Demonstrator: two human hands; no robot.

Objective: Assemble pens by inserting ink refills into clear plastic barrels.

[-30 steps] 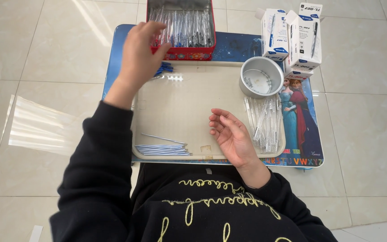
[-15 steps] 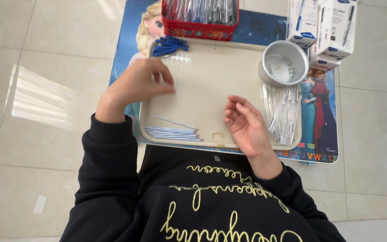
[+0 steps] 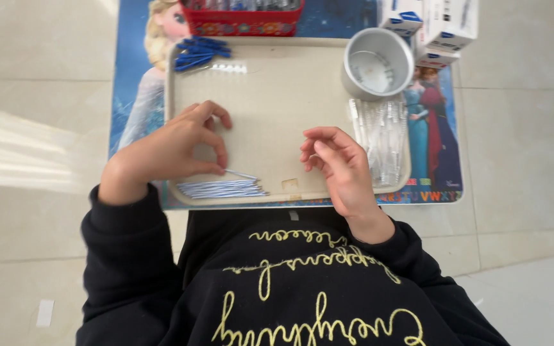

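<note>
I see the beige tray (image 3: 277, 83) filling most of the view now, closer than a second ago, on the cartoon-printed mat (image 3: 137, 96). The biggest change: my left hand (image 3: 174, 148), which was up at the red box (image 3: 242, 19) a second ago, has come down to the tray's near left corner. Its thumb and forefinger are pressed together on one thin pen refill (image 3: 242, 174), laying it atop the flat stack of refills (image 3: 220, 188) there. I judge one more piece is joining that pile. My right hand (image 3: 338, 168) has barely moved; it rests mid-tray, fingers loosely curled, holding nothing, beside the clear tubes (image 3: 383, 138) and metal cup (image 3: 377, 63).
</note>
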